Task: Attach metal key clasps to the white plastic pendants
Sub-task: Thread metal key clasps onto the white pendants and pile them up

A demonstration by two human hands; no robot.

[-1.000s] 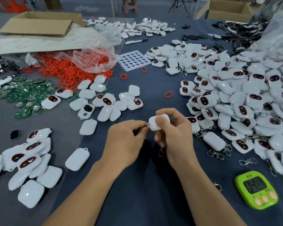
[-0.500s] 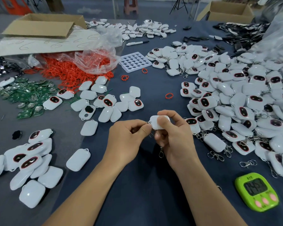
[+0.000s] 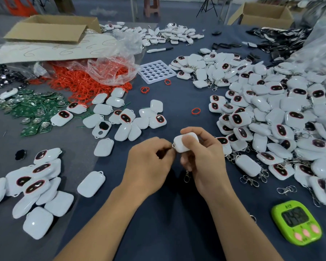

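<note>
right hand grips a pendant, left hand pinches its clasp; pendant pile at right, timer nearby.

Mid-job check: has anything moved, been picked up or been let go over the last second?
Nothing visibly changed. The right hand still grips the white pendant. The left hand still pinches with its fingers at the pendant's corner, where a bit of the metal clasp shows; the clasp's hook still dangles under the right hand. Nothing was taken hold of or let go.
</note>
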